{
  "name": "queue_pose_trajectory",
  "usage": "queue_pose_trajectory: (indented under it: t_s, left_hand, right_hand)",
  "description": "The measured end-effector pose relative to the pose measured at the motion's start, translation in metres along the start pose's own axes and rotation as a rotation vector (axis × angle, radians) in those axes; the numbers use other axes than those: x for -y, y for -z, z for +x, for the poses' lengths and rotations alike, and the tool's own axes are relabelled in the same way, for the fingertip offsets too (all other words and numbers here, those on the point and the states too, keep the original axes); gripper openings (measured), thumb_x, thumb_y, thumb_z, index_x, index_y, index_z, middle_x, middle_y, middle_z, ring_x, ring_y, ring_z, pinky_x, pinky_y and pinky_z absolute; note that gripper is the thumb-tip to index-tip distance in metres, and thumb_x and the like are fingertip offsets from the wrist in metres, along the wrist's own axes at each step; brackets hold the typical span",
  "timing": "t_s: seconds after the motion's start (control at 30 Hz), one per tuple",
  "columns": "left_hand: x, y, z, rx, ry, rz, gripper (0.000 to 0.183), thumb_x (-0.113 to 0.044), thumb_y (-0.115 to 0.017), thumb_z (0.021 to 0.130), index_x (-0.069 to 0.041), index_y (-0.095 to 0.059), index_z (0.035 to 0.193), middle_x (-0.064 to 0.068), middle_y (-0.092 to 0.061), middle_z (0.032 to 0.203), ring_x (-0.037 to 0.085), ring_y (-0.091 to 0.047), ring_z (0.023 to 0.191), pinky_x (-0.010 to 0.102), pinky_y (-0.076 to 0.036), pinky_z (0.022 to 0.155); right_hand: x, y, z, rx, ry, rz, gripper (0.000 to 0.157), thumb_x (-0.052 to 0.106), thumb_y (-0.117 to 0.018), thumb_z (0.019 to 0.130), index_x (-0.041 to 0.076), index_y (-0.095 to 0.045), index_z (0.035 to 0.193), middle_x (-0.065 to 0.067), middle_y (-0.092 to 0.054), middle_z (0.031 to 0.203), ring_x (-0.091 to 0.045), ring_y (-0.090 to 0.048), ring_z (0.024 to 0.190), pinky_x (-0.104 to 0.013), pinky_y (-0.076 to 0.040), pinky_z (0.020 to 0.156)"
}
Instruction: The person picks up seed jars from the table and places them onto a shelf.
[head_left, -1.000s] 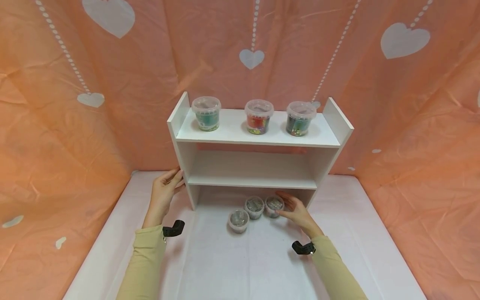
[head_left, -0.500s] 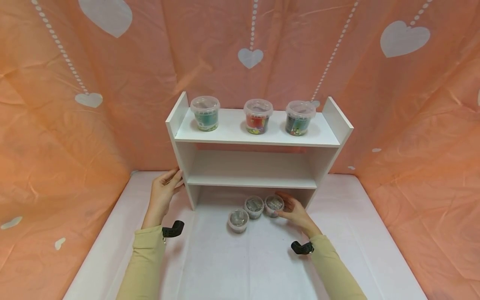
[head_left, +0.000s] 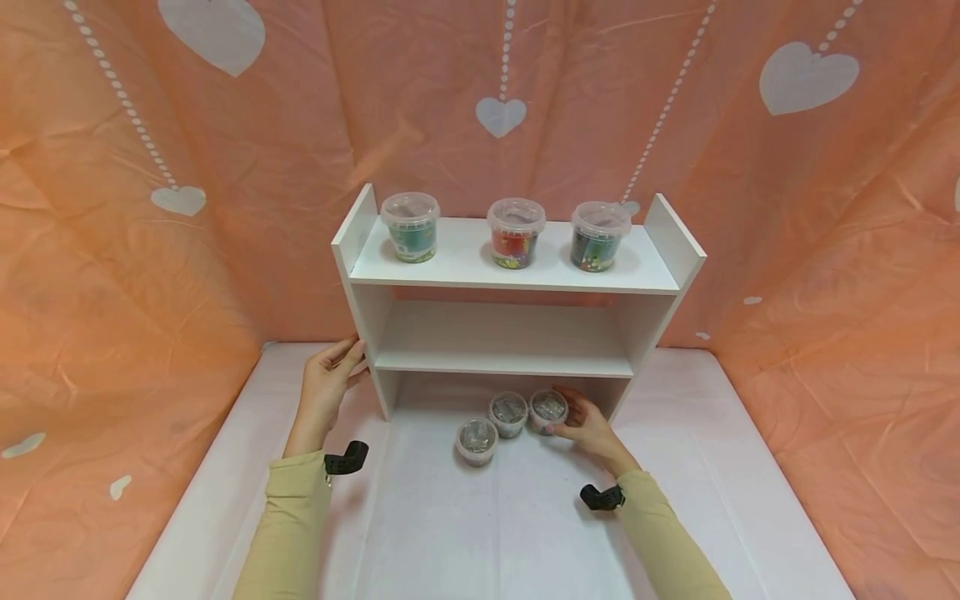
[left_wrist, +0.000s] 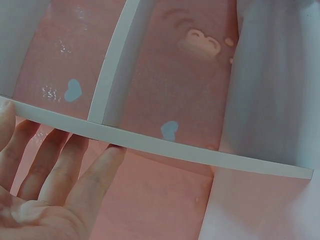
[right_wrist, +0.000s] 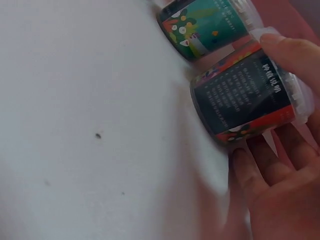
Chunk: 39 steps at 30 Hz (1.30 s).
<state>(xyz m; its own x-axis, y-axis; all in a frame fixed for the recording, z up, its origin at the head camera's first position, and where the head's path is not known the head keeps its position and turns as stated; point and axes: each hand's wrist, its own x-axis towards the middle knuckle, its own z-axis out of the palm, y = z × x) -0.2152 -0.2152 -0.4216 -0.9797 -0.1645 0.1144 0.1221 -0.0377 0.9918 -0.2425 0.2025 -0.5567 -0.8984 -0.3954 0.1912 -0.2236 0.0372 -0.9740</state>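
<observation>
A small plastic tub [right_wrist: 240, 97] with a clear lid and a black and red label stands upright on the white cloth, rightmost of three at the shelf's foot. My right hand [head_left: 592, 427] holds it from the right, thumb on the lid's rim and fingers round the far side. Close to its left is a second tub [head_left: 508, 415], green-labelled in the right wrist view; a third tub [head_left: 477, 441] stands nearer me. My left hand [head_left: 327, 387] touches the left side panel [left_wrist: 165, 147] of the white shelf, its fingers fairly straight along the outer side.
Three more lidded tubs stand on the top board: a green one [head_left: 412, 237], a red one [head_left: 515, 242] and a dark green one [head_left: 597, 246]. A middle board [head_left: 502, 337] lies below. An orange curtain [head_left: 435, 108] with hearts hangs behind and at both sides.
My right hand has shifted very slightly around the rightmost tub. The left hand, the shelf and the tubs stay in place.
</observation>
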Motion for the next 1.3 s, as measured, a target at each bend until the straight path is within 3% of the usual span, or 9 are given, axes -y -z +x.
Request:
queue_pose_trajectory:
  t_s: [0.4,0.83,1.07,1.13,1.3]
  left_hand:
    - [0.003,0.001,0.001,0.008,0.000,-0.001,0.052,-0.022,-0.060,0.096,0.008,-0.046,0.136,0.024,-0.045,0.138,0.009,-0.059,0.106,0.046,-0.047,0.093]
    - [0.002,0.002,-0.001,0.010,0.004,0.011,0.052,-0.023,-0.060,0.096,0.006,-0.047,0.137,0.023,-0.045,0.139,0.015,-0.057,0.112,0.030,-0.054,0.085]
    - [0.002,0.002,0.000,0.005,0.006,0.011,0.051,-0.023,-0.060,0.096,0.005,-0.048,0.136,0.022,-0.046,0.138,0.016,-0.057,0.112,0.036,-0.052,0.090]
    - [0.003,0.001,0.000,0.003,0.010,0.007,0.050,-0.022,-0.060,0.096,0.005,-0.048,0.136,0.023,-0.046,0.138,0.016,-0.058,0.112,0.039,-0.050,0.092]
    - [0.005,0.001,-0.002,0.002,0.011,0.007,0.049,-0.020,-0.059,0.096,0.005,-0.047,0.137,0.022,-0.046,0.138,0.015,-0.058,0.111,0.031,-0.053,0.087]
  right_hand:
    - [-0.001,-0.001,-0.001,-0.020,-0.010,0.046,0.074,-0.012,-0.073,0.077,-0.012,-0.034,0.140,-0.036,-0.040,0.135,-0.014,-0.055,0.110,-0.023,-0.050,0.089]
    - [0.001,0.000,-0.007,-0.036,-0.021,0.018,0.071,-0.009,-0.074,0.078,-0.009,-0.038,0.139,-0.031,-0.043,0.136,-0.015,-0.054,0.113,-0.021,-0.048,0.091]
    - [0.017,0.000,-0.017,-0.084,-0.079,-0.058,0.071,-0.007,-0.075,0.078,-0.008,-0.039,0.139,-0.029,-0.045,0.136,-0.035,-0.049,0.120,-0.027,-0.046,0.096]
    - [0.012,0.002,-0.021,-0.091,-0.068,-0.054,0.071,-0.008,-0.075,0.077,-0.008,-0.039,0.139,-0.030,-0.045,0.135,-0.031,-0.050,0.118,-0.024,-0.046,0.095]
    - [0.006,0.003,-0.031,-0.101,-0.017,-0.008,0.069,-0.010,-0.074,0.077,-0.011,-0.039,0.136,-0.034,-0.044,0.132,-0.011,-0.054,0.112,-0.018,-0.046,0.093]
